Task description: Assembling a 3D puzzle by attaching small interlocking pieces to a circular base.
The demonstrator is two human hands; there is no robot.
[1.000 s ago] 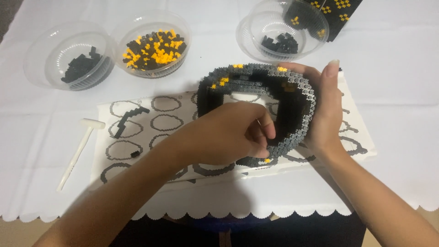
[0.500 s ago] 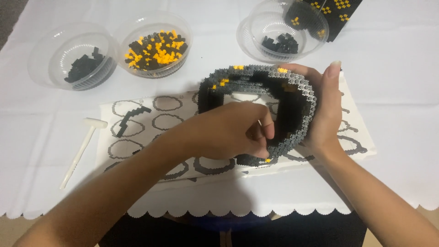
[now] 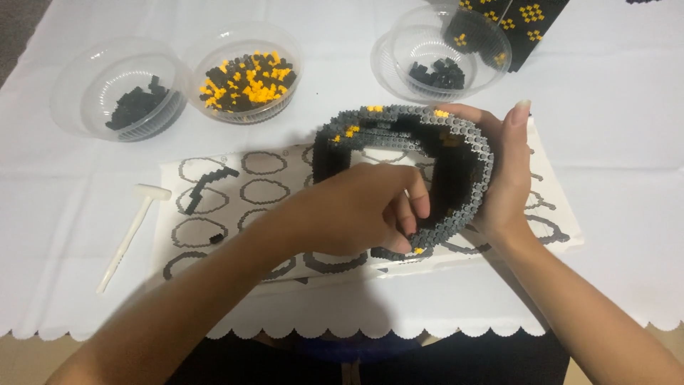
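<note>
Compared with half a second ago, I see almost no change: my left hand [image 3: 363, 207] stays curled at the lower edge of the hollow grey and black ring built of small bricks with a few yellow ones [image 3: 456, 164], and its fingertips [image 3: 407, 228] have moved only a little along the bricks. The fingers are bent and pinch at the ring's lower rim; whether a loose brick is between them I cannot tell. My right hand [image 3: 509, 178] grips the ring from its right side, thumb up, fingers around the outer wall, and holds it raised and tilted above the white instruction sheet printed with black ring outlines [image 3: 214, 214].

The sheet lies flat on the bench with the white scalloped cloth [image 3: 627, 214]. On the sheet a small curved piece of black bricks [image 3: 206, 187] rests over one outline. Left of it lies a white plastic mallet-shaped tool [image 3: 132, 232]. At the far side stand three clear plastic bowls: one with black bricks [image 3: 117, 96], one with mixed black and yellow bricks [image 3: 246, 71], one with few black bricks [image 3: 442, 60]. Behind that last bowl stands a black box with yellow dotted diamond patterns [image 3: 520, 21], at the top edge.
</note>
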